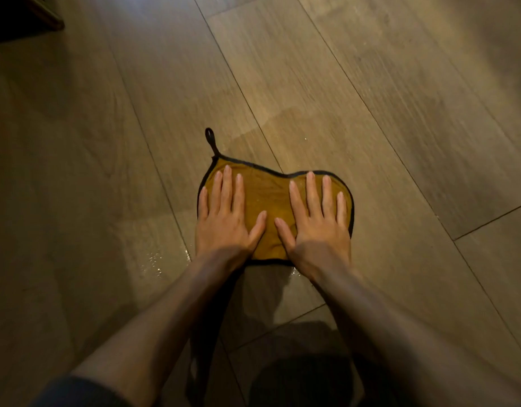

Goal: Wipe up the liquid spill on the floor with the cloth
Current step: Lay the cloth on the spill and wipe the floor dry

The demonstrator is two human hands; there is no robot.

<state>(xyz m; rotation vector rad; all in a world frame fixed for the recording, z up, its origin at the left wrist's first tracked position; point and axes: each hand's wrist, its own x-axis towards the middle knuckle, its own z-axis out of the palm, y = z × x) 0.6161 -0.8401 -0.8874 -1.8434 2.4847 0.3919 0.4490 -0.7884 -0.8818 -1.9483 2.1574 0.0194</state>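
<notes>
Left hand (224, 218) and right hand (318, 221), fingers spread flat, hide much of the mustard cloth (268, 195); wet sheen (153, 259) barely shows on the floor (370, 113).

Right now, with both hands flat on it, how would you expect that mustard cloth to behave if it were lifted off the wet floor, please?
The cloth probably hangs limp: its black-trimmed edge already bows inward between the left hand and right hand. It may feel heavier than it looks, since it lies amid wet sheen. It should slide easily on the smooth floor.
</notes>
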